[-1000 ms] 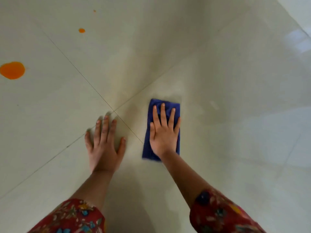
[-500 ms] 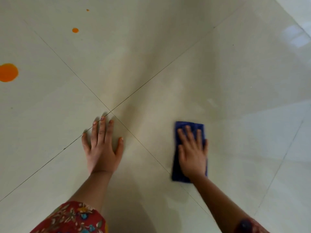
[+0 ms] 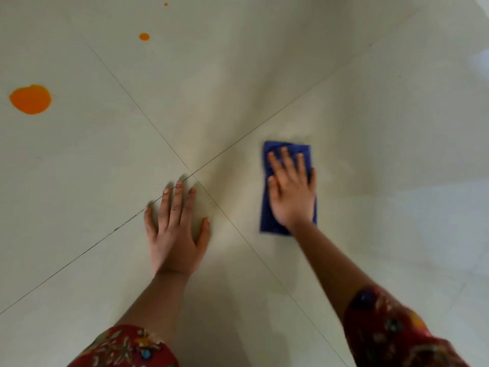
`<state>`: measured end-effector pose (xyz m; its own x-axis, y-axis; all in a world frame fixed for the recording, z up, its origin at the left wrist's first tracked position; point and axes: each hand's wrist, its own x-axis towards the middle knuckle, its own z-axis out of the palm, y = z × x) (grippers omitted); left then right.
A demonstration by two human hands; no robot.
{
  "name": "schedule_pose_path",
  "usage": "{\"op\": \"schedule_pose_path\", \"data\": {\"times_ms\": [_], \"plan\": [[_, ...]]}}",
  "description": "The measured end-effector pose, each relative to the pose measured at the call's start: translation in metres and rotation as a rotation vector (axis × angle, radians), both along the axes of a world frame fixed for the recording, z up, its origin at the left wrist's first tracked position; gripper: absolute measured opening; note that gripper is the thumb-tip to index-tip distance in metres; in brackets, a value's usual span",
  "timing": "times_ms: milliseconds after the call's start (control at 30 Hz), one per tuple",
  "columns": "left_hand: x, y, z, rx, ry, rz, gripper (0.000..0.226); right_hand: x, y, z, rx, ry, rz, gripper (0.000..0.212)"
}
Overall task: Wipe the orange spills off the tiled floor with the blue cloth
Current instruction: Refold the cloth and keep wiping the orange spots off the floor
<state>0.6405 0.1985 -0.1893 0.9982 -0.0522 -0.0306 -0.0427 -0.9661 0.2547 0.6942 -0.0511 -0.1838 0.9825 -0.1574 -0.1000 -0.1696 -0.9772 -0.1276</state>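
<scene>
Your right hand lies flat on the folded cloth, fingers pointing away from you. The cloth lies on the tiled floor, on the tile to the right of the grout crossing. Your left hand lies flat on the floor to the left of the cloth and apart from it. Its fingertips are just short of the crossing, and the fingers lie across one grout line. Well ahead and far to the left, on the left tile, is the large spill. Beyond it and to its right, on the far tile, is a small spill. A tiny drop lies farther on still. All three are well apart from the cloth.
</scene>
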Motion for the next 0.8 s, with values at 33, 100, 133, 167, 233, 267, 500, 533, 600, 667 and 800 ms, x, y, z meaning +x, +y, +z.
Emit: {"op": "schedule_pose_path", "data": {"times_ms": [33, 100, 133, 167, 233, 267, 500, 533, 600, 667, 800], "plan": [[0.000, -0.001, 0.000, -0.003, 0.003, -0.002, 0.067, 0.018, -0.017, 0.002, -0.007, 0.008, -0.137, 0.055], [0.000, 0.001, -0.001, -0.004, 0.001, -0.005, 0.067, 0.073, -0.031, 0.005, 0.002, 0.006, -0.328, 0.055], [0.001, 0.001, -0.002, -0.004, 0.004, -0.009, 0.067, 0.100, -0.026, 0.008, 0.011, 0.002, -0.331, 0.055], [0.001, 0.000, -0.003, 0.000, 0.008, -0.014, 0.067, 0.118, -0.012, 0.008, 0.010, 0.002, -0.266, 0.056], [0.000, 0.002, -0.002, -0.001, 0.002, -0.017, 0.066, 0.124, 0.030, 0.007, -0.007, -0.011, 0.015, 0.056], [0.000, 0.002, -0.002, -0.004, -0.002, -0.016, 0.066, 0.109, 0.048, 0.005, -0.014, -0.010, 0.193, 0.055], [0.001, 0.002, -0.004, -0.013, 0.002, -0.005, 0.066, 0.071, -0.014, 0.007, -0.019, 0.029, 0.052, 0.053], [0.001, 0.001, -0.003, -0.017, 0.003, -0.007, 0.066, 0.099, -0.013, 0.010, -0.020, 0.020, -0.065, 0.053], [0.000, 0.001, -0.003, -0.011, 0.014, -0.010, 0.066, 0.159, 0.010, 0.014, 0.011, -0.007, -0.132, 0.053], [0.002, 0.002, -0.003, -0.001, 0.031, -0.013, 0.066, 0.199, 0.056, 0.013, -0.003, -0.017, 0.022, 0.054], [0.002, 0.002, -0.001, 0.004, 0.046, -0.020, 0.067, 0.128, 0.140, 0.007, -0.012, -0.052, 0.552, 0.052]]}}
